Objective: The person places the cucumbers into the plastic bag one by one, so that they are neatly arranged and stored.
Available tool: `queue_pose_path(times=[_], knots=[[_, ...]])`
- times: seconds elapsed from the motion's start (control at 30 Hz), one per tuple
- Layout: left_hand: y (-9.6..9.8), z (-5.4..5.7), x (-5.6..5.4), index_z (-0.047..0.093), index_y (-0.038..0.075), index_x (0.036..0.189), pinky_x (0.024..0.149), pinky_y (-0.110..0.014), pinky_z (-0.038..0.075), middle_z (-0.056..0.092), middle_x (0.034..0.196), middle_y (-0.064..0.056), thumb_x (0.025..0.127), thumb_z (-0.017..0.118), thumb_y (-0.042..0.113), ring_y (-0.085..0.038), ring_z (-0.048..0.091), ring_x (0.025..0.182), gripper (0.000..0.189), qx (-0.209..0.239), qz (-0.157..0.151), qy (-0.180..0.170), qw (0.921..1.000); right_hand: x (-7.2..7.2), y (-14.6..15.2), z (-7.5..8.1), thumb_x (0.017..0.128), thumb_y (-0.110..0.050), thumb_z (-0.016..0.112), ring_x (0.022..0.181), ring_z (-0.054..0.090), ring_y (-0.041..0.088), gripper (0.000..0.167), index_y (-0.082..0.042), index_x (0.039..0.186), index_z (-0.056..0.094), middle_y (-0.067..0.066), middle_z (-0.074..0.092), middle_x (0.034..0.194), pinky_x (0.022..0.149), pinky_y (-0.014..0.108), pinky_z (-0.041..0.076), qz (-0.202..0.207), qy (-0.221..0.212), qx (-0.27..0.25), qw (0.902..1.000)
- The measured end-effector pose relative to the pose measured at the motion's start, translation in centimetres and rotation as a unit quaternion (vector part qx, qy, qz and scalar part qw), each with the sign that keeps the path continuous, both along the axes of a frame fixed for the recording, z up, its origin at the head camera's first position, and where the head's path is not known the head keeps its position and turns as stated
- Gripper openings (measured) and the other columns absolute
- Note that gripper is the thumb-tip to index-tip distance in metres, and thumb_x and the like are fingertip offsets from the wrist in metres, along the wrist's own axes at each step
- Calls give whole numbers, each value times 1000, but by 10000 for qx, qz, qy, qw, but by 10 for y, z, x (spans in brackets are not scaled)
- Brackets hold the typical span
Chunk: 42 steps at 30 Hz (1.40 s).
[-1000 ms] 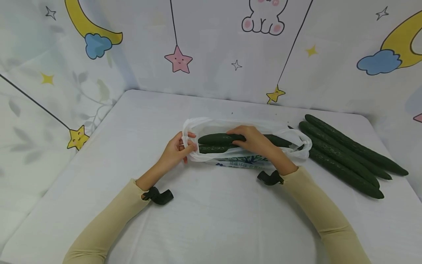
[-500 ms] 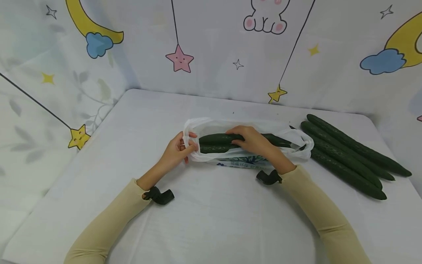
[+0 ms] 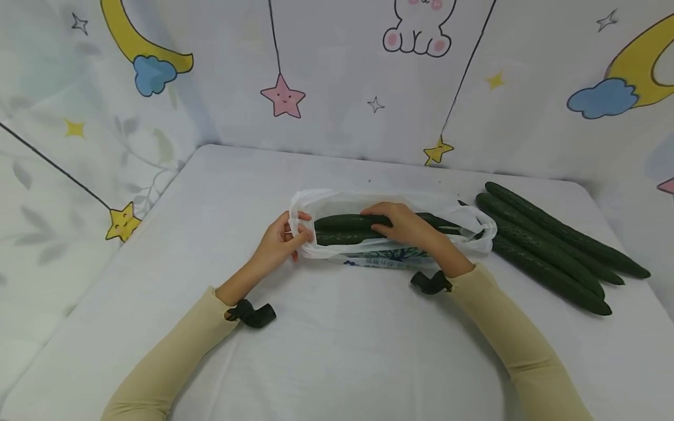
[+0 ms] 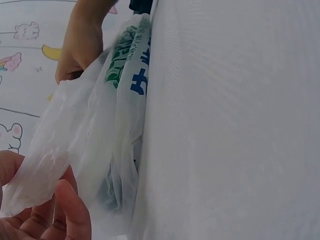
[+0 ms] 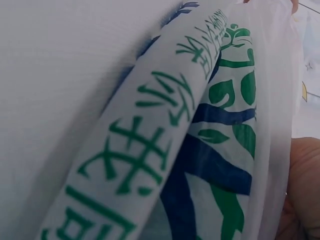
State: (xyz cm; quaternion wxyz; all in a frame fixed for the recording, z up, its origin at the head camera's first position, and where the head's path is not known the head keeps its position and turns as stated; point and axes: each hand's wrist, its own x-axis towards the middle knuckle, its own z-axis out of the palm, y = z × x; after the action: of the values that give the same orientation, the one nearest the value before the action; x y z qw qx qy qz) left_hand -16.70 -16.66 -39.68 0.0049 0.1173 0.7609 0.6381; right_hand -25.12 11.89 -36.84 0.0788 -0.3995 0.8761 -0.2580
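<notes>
A white plastic bag with green and blue print lies lengthwise on the table, its mouth facing up. Inside it rest dark green cucumbers, side by side. My left hand pinches the bag's left rim between thumb and fingers; the left wrist view shows thin plastic held there. Reaching into the opening, my right hand grips the upper cucumber around its middle, thumb on the near side. In the right wrist view the bag's printed side fills most of the picture, with part of that hand at the right edge.
Several more long cucumbers lie slanted on the right of the white-covered table, close to the bag's right end. Behind the table hangs a pale cloth with printed stars and moons. Black wrist cameras sit on both sleeves.
The picture shifts slightly with the head. Both hands, the bag and the cucumbers otherwise keep their places.
</notes>
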Motion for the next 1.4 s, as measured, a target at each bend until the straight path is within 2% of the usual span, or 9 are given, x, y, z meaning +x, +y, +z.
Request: queue_pose_path(times=[0.23, 0.73, 0.93, 1.17, 1.4], knots=[[-1, 1, 1, 49, -5, 125, 46, -26, 47, 59, 89, -6, 96, 59, 6, -11, 57, 65, 33, -16, -25, -44, 10000, 2, 10, -1, 92, -5, 66, 124, 52, 36, 29, 0, 121, 65, 18, 60, 128, 103, 50, 42, -39, 52, -274, 9996], [0, 3, 0, 48, -6, 125, 47, -26, 47, 56, 87, -3, 96, 57, 5, -8, 55, 63, 33, -15, -86, -16, 10000, 4, 19, 3, 91, -5, 68, 123, 52, 34, 29, -3, 120, 66, 16, 61, 127, 103, 50, 43, -150, -40, -331, 9993], [0, 2, 1, 49, -6, 126, 47, -26, 47, 57, 87, -5, 96, 58, 6, -9, 55, 64, 33, -42, -51, -34, 10000, 7, 23, 6, 90, -4, 69, 121, 54, 34, 29, -3, 118, 67, 15, 62, 125, 100, 50, 45, -134, -88, -689, 9975], [-1, 1, 1, 49, -6, 126, 46, -26, 47, 58, 88, -5, 96, 58, 4, -7, 56, 63, 33, -57, -12, -48, 10000, 8, 28, 9, 90, -1, 67, 110, 60, 32, 23, 1, 114, 67, 15, 65, 117, 89, 48, 52, -11, 12, -1309, 9914], [-1, 1, 0, 48, -6, 126, 47, -26, 48, 62, 90, -7, 96, 57, 6, -8, 56, 63, 32, -86, -27, -15, 10000, 11, 39, 14, 91, -2, 67, 106, 62, 28, 21, 0, 112, 69, 12, 66, 115, 88, 45, 53, -154, -1, -1432, 9896]])
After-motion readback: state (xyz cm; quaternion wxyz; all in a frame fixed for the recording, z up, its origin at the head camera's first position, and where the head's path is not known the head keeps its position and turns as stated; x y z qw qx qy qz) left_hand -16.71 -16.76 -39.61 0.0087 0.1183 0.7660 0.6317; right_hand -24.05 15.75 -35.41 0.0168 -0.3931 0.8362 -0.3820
